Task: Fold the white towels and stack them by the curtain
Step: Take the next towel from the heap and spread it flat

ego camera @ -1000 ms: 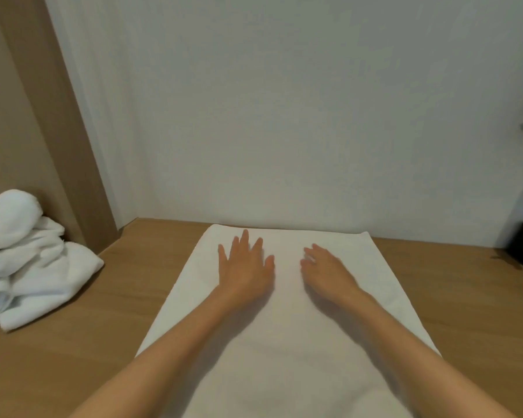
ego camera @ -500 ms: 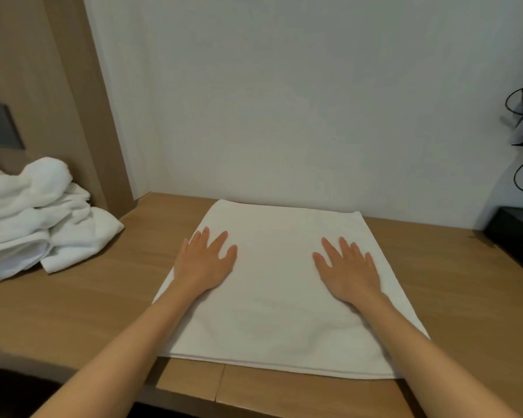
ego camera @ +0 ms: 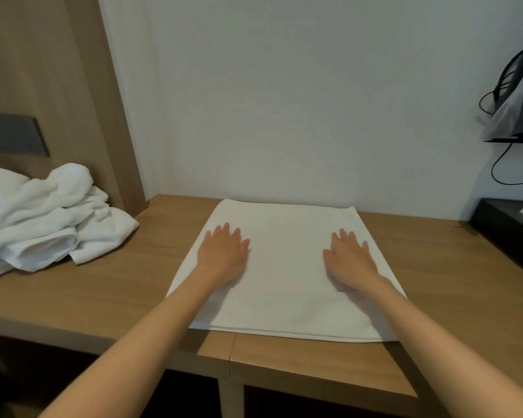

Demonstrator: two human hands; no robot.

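Fingers (ego camera: 226,233) straight and lightly spread on both sides, palms down, nothing gripped: the left hand (ego camera: 224,256) lies flat on the left half of the folded white towel (ego camera: 284,291), and the right hand (ego camera: 351,259) lies flat on the right half, with a broad strip of bare cloth between them. Fingertips point toward the wall (ego camera: 284,101) and stop short of the towel's far edge, which sits close against the wall's foot. The towel is a neat rectangle on the wooden counter (ego camera: 127,285), its near edge showing stacked layers just back from the counter's front lip. Both forearms come in bare from the bottom of the view, angled inward, and the right one covers the towel's near right corner; the elbows are cut off. Off to the left, well apart from the hands, a rumpled pile of white towels (ego camera: 43,218) sprawls on the counter and runs out of view, so how many it holds I cannot tell. Far right, a black tray (ego camera: 504,233) is cropped by the edge, with something pale inside too small to make out, and dark cables (ego camera: 495,167) hang above it.
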